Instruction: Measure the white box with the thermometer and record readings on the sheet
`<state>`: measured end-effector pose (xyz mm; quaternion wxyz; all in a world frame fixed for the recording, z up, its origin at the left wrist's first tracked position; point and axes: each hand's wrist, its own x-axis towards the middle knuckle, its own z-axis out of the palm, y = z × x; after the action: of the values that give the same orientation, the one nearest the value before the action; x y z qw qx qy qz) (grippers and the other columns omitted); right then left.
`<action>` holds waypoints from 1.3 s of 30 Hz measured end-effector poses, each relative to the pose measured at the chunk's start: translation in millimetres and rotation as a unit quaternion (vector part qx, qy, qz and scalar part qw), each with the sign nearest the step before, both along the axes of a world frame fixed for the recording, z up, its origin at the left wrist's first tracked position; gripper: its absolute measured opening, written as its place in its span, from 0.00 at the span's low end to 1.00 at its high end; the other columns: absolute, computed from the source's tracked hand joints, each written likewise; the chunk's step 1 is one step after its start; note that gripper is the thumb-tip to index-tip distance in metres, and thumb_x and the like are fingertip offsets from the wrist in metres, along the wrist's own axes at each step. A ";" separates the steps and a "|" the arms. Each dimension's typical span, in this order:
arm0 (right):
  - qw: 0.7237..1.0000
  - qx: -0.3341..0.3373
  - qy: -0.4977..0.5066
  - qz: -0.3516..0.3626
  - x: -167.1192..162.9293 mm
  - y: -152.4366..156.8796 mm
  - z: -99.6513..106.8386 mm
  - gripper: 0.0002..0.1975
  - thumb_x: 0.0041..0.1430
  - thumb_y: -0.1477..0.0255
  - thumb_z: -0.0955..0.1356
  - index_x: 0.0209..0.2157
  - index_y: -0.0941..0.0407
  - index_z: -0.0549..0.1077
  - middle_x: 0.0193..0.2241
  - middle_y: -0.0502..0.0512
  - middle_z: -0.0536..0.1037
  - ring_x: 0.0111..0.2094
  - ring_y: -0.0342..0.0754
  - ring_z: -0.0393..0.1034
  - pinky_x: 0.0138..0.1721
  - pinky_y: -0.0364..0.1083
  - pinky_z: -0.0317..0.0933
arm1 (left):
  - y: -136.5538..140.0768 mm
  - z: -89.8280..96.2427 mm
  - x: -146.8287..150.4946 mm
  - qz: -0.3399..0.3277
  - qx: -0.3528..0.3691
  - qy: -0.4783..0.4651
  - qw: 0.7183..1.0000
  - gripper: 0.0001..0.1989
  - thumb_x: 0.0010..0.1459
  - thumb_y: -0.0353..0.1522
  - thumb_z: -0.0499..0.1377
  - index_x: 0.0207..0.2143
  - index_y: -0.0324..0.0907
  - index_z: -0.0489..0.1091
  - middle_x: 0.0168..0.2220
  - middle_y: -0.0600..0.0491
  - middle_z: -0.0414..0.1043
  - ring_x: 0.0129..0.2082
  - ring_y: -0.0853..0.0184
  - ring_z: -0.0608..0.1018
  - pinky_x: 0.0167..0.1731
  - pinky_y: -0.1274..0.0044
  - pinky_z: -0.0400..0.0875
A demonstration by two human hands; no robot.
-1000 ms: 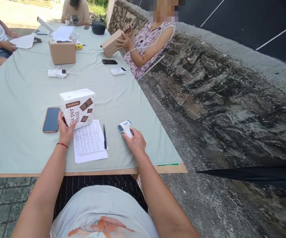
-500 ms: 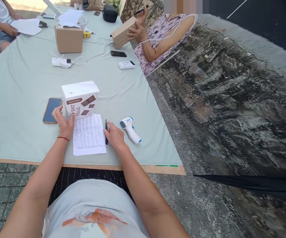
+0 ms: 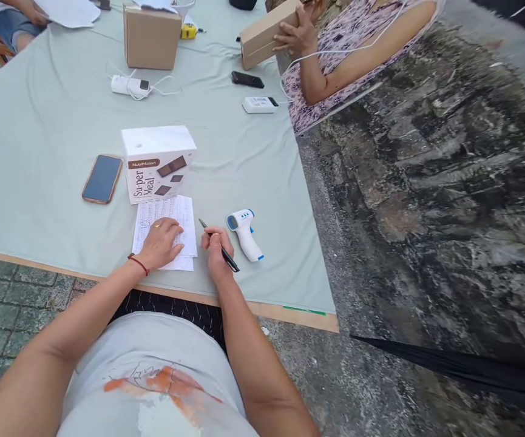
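Pressing flat on the white handwritten paper sheet (image 3: pixel 166 227), the left hand (image 3: pixel 159 243) lies palm down with fingers spread, grasping nothing. The right hand (image 3: pixel 216 250) has its fingers closed around a slim black pen (image 3: pixel 219 246). The pen's long axis slants from its tip, up and left just off the sheet's right edge, down toward the wrist. The sheet lies immediately left of the pen tip on the pale green cloth-covered surface (image 3: pixel 39 182). A white-and-blue handheld thermometer (image 3: pixel 244 233) lies just right of the right hand.
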<state>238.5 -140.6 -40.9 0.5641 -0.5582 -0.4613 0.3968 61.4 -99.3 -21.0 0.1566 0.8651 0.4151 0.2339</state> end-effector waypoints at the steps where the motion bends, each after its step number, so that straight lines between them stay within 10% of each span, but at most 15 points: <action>1: 1.000 0.004 0.029 0.008 -3.5 -0.1 0.7 0.23 0.61 0.52 0.61 0.46 0.54 0.72 0.28 0.49 0.71 0.30 0.46 0.66 0.39 0.49 0.64 | -1.1 -1.8 1.1 0.009 0.005 0.012 1.000 0.12 0.57 0.32 0.61 0.43 0.39 0.71 0.49 0.42 0.71 0.52 0.52 0.72 0.55 0.58 0.65; 9: 0.998 -0.039 -0.003 -0.051 -13.3 0.0 0.8 0.12 0.43 0.63 0.69 0.29 0.55 0.72 0.24 0.47 0.72 0.26 0.45 0.63 0.31 0.47 0.60 | -5.9 -4.4 4.6 0.036 0.026 0.037 0.998 0.14 0.55 0.37 0.63 0.43 0.40 0.71 0.47 0.43 0.69 0.49 0.52 0.71 0.55 0.58 0.64; 39: 0.991 -0.008 -0.134 -0.007 -18.1 -4.6 -3.2 0.07 0.50 0.64 0.64 0.24 0.52 0.66 0.21 0.46 0.69 0.27 0.46 0.61 0.33 0.46 0.59 | -8.1 -5.3 7.6 0.040 0.015 0.039 0.998 0.13 0.56 0.36 0.62 0.42 0.40 0.72 0.48 0.43 0.69 0.49 0.52 0.71 0.55 0.58 0.62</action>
<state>220.4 -145.1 -44.1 0.4952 -0.6144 -0.5254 0.3182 69.0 -107.4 -26.2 0.1175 0.8586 0.4515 0.2126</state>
